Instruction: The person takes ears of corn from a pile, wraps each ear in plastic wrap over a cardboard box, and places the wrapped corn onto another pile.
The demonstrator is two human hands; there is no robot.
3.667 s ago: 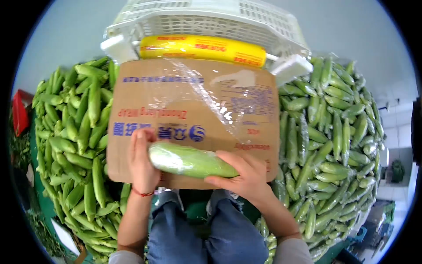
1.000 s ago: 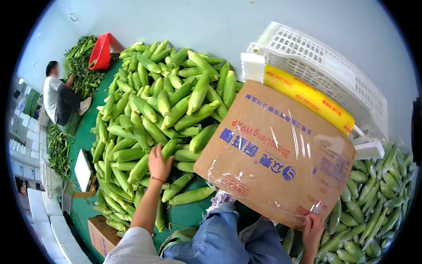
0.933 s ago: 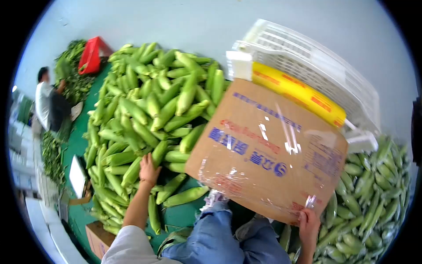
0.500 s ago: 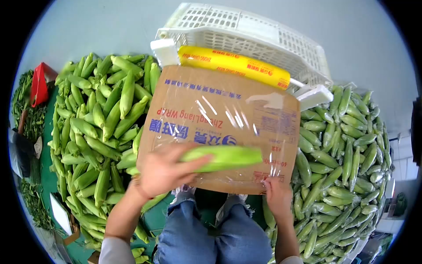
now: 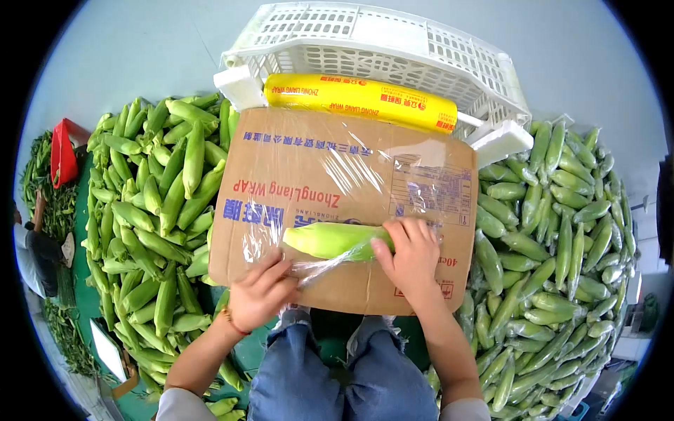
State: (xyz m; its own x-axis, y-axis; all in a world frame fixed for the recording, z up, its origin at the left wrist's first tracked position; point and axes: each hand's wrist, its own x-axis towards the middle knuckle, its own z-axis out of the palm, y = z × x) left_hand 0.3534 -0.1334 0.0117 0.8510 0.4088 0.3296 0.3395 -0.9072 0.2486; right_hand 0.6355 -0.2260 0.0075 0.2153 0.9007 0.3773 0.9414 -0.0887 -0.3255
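A green ear of corn (image 5: 330, 241) lies crosswise on the cardboard box (image 5: 281, 154), its pale end pointing left. Clear plastic film (image 5: 351, 168) stretches over the box from the yellow roll (image 5: 361, 98) behind it, and its near edge is drawn up against the corn. My left hand (image 5: 265, 289) is closed on the film just below the corn's left end. At the corn's right end, my right hand (image 5: 411, 254) rests with its fingers curled on the corn and film.
Unwrapped corn (image 5: 151, 210) is heaped on the left, film-wrapped corn (image 5: 547, 266) on the right. Behind the roll stands a white crate (image 5: 379, 35). A red container (image 5: 64, 151) and a co-worker (image 5: 38, 256) are at the far left, with a white tray-like object (image 5: 107, 347) nearer.
An ear of corn came from the left pile in my left hand and now lies on the box. My left hand has moved from the corn to the film; my right hand has shifted onto the corn's end.
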